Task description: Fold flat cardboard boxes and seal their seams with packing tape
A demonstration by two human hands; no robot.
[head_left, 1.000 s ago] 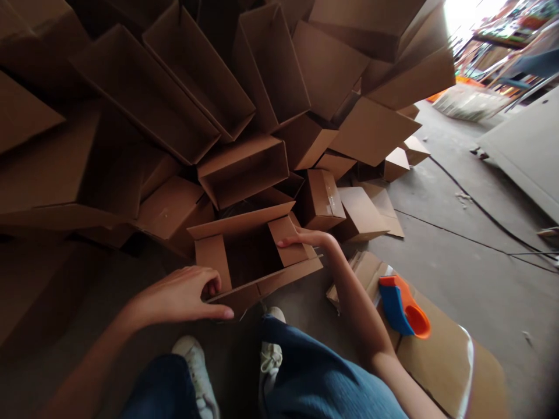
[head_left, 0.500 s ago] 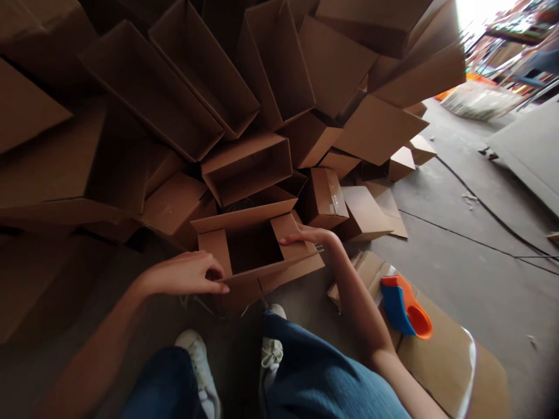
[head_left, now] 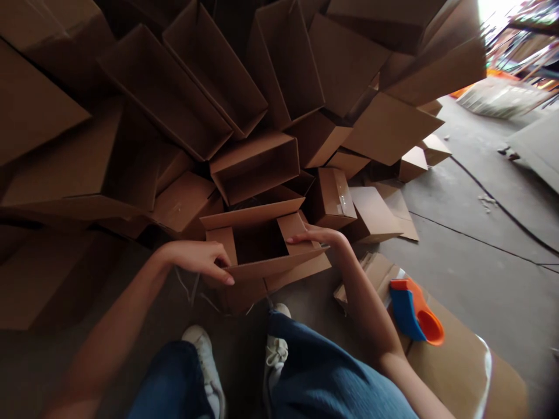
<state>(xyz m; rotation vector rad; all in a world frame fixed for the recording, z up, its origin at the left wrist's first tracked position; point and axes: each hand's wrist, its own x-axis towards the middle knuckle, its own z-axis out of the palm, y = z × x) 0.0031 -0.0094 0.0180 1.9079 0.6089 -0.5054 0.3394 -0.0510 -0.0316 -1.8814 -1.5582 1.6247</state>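
Around us spreads a grey floor (head_left: 458,297), heaped with cardboard boxes (head_left: 393,128). Just ahead of our feet sits an open box (head_left: 275,266). Our left hand (head_left: 201,258), partly curled, pinches its near flap's left end; our right hand (head_left: 323,234), half open, touches the right end flap.

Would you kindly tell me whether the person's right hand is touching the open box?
Touching: the head view shows the right hand resting on the end flap of the open box.
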